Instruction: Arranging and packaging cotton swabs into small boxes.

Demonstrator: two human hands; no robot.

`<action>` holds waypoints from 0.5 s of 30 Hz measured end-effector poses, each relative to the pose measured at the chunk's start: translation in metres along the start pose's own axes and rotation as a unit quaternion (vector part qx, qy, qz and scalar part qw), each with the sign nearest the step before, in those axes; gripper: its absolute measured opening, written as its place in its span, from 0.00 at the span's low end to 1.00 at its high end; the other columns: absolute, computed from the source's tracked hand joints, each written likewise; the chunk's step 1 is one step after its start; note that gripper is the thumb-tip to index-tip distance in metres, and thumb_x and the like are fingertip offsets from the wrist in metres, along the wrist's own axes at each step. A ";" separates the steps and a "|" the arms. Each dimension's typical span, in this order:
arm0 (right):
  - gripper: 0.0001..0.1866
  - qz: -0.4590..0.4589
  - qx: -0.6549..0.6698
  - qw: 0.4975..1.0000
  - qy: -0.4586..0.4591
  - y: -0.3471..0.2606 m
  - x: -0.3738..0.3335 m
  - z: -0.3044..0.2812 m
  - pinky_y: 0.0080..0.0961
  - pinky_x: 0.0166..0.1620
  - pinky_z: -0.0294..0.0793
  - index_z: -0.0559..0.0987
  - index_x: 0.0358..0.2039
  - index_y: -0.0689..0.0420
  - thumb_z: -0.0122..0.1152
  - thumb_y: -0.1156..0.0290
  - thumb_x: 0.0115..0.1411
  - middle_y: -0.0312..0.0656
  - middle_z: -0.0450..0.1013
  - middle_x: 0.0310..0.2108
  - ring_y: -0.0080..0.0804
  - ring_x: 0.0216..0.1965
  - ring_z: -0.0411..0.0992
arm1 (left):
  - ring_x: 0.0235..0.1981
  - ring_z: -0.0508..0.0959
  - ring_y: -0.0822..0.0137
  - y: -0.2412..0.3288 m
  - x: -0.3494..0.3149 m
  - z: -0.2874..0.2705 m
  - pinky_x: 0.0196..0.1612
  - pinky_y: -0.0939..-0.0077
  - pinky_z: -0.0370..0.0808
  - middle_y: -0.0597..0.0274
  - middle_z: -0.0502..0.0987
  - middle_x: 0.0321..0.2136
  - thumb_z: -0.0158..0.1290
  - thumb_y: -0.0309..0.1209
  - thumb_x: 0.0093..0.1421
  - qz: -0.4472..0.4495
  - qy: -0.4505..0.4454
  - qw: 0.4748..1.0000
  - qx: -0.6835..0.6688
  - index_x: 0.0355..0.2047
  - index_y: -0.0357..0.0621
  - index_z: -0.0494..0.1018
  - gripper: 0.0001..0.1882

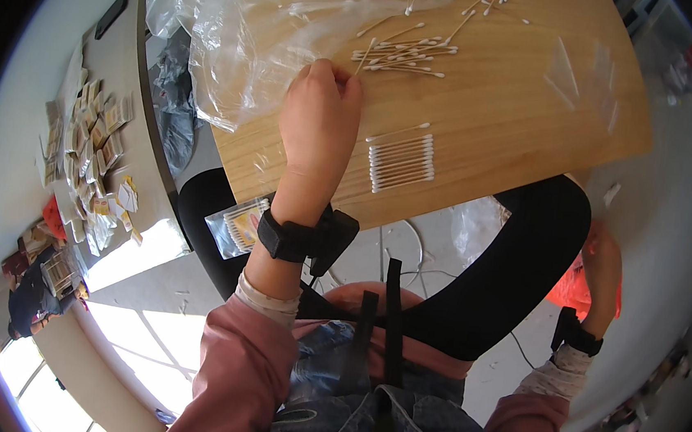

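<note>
Nearest, the right hand (pixel 602 271) hangs low beside the black-clad knee, off the wooden board (pixel 528 108), over something red; whether its fingers are open or closed cannot be told; a small clear packet of swabs (pixel 238 225) lies on the other knee just under the board's edge. On the board the left hand (pixel 319 123) rests with fingers curled and tips pinched at the edge of a loose pile of cotton swabs (pixel 405 54), though what they grip is hidden; a neat row of swabs (pixel 401 162) lies just right of that hand. Farther off, a crumpled clear plastic bag (pixel 238 34) spreads over the board's far left, with more swabs scattered beyond.
</note>
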State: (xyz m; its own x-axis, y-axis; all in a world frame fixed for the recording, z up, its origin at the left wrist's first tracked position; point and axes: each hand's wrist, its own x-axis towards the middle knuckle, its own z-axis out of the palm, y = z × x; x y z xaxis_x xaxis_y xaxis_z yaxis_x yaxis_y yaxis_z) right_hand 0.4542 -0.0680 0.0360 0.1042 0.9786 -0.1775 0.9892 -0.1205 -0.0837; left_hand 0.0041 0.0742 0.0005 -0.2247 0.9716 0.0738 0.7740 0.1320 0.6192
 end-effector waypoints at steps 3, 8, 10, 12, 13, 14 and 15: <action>0.10 0.016 0.019 0.999 0.043 -0.002 -0.003 0.001 0.36 0.41 0.75 0.73 0.42 0.60 0.59 0.81 0.60 0.48 0.76 0.35 0.48 0.37 0.76 | 0.30 0.77 0.54 0.002 -0.003 -0.011 0.35 0.59 0.75 0.55 0.77 0.28 0.62 0.31 0.58 -0.038 0.000 0.995 -0.093 0.29 0.38 0.74 0.10; 0.11 0.045 0.072 0.995 0.060 -0.038 0.007 -0.024 0.34 0.46 0.75 0.76 0.49 0.59 0.56 0.76 0.66 0.47 0.78 0.40 0.44 0.40 0.77 | 0.32 0.78 0.58 0.009 -0.021 -0.029 0.34 0.65 0.75 0.59 0.75 0.28 0.61 0.25 0.56 0.204 -0.075 0.975 -0.041 0.31 0.42 0.76 0.04; 0.13 0.048 0.094 0.991 0.078 -0.065 0.013 -0.035 0.33 0.49 0.74 0.76 0.51 0.58 0.53 0.75 0.68 0.47 0.79 0.41 0.42 0.43 0.77 | 0.32 0.77 0.60 0.002 -0.022 -0.028 0.35 0.67 0.74 0.60 0.75 0.28 0.61 0.25 0.56 0.216 -0.096 0.971 -0.030 0.32 0.42 0.77 0.04; 0.11 0.015 0.180 0.973 0.144 -0.098 0.020 -0.045 0.26 0.44 0.73 0.77 0.50 0.59 0.56 0.77 0.68 0.42 0.80 0.39 0.33 0.40 0.77 | 0.32 0.76 0.62 -0.002 -0.022 -0.029 0.36 0.69 0.74 0.60 0.74 0.28 0.62 0.25 0.56 0.226 -0.118 0.967 -0.020 0.34 0.42 0.79 0.05; 0.11 0.015 0.180 0.973 0.143 -0.117 0.021 -0.050 0.26 0.44 0.73 0.77 0.50 0.59 0.56 0.77 0.68 0.42 0.80 0.39 0.33 0.40 0.77 | 0.33 0.76 0.62 -0.003 -0.023 -0.032 0.37 0.69 0.74 0.59 0.74 0.30 0.62 0.24 0.56 0.217 -0.138 0.966 -0.035 0.35 0.42 0.79 0.06; 0.12 -0.028 0.242 0.959 0.144 -0.137 0.023 -0.054 0.25 0.45 0.73 0.77 0.50 0.60 0.56 0.78 0.68 0.41 0.80 0.40 0.31 0.41 0.77 | 0.34 0.76 0.62 -0.003 -0.024 -0.033 0.38 0.70 0.74 0.58 0.74 0.31 0.62 0.24 0.57 0.208 -0.158 0.964 -0.052 0.35 0.43 0.80 0.06; 0.12 -0.071 0.300 0.940 0.146 -0.155 0.024 -0.055 0.24 0.46 0.72 0.77 0.51 0.60 0.56 0.78 0.67 0.39 0.80 0.41 0.28 0.42 0.76 | 0.34 0.76 0.62 -0.003 -0.026 -0.031 0.38 0.70 0.74 0.58 0.74 0.31 0.62 0.24 0.57 0.209 -0.160 0.963 -0.055 0.35 0.43 0.80 0.06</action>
State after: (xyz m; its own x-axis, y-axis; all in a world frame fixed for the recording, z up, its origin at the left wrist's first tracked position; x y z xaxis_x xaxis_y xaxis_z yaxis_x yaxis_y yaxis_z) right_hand 0.3091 -0.0166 0.0989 0.0867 0.9855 0.1460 0.7680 0.0273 -0.6399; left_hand -0.0105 0.0420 0.0211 0.2998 0.9487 0.1007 0.6862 -0.2878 0.6680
